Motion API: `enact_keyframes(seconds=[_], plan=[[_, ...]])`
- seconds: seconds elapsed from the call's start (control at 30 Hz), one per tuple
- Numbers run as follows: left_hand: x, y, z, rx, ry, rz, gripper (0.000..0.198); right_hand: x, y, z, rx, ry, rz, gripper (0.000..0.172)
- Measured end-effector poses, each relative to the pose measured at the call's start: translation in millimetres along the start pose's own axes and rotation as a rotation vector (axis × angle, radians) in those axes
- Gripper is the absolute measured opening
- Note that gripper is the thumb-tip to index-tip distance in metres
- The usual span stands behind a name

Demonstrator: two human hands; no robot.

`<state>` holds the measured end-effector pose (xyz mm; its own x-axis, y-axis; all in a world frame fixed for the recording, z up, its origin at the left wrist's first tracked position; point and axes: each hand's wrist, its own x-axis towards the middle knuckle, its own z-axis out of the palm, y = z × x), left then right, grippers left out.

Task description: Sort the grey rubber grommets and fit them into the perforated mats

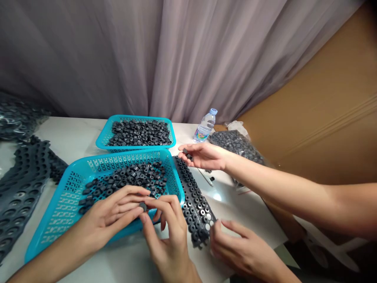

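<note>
Over the front of the near blue basket [63, 196], my left hand [114, 216] pinches a small black round piece [143, 206] between thumb and fingers. My right hand [169, 232] meets it from the other side, its thumb and index finger closed at the same piece. Many similar black cylindrical pieces [126, 177], some showing a hole, lie loose in the basket below. Just right of the basket is a long black strip [188, 188] set with rows of ring-like pieces, several with light round faces near its front end.
A co-worker's hand [203, 155] holds black pieces above the strip; their other hand [238, 245] touches its near end. Behind stand a second blue basket [101, 137] of pieces and a water bottle [205, 125]. Black moulded sheets [23, 184] lie left, a filled plastic bag [235, 143] right.
</note>
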<state>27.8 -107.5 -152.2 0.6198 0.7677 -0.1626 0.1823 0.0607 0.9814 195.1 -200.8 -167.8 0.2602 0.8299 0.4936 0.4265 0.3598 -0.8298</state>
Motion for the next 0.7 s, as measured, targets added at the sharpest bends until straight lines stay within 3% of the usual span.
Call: enact_keyframes(seconds=[0.33,0.53,0.7], plan=[[5.0,12.0,-2.4,0.045,-0.004,-0.027,0.026,5.4,-0.9,-4.8,0.012,0.034,-0.001,0.016],[2.5,14.7,-2.2,0.085,0.023,-0.020,0.027,4.9,6.1,-3.6,0.102,0.059,0.014,0.022],[-1.2,22.9,-3.5,-0.045,0.012,-0.042,0.027,-6.9,4.3,2.6,0.150,0.121,0.059,0.023]])
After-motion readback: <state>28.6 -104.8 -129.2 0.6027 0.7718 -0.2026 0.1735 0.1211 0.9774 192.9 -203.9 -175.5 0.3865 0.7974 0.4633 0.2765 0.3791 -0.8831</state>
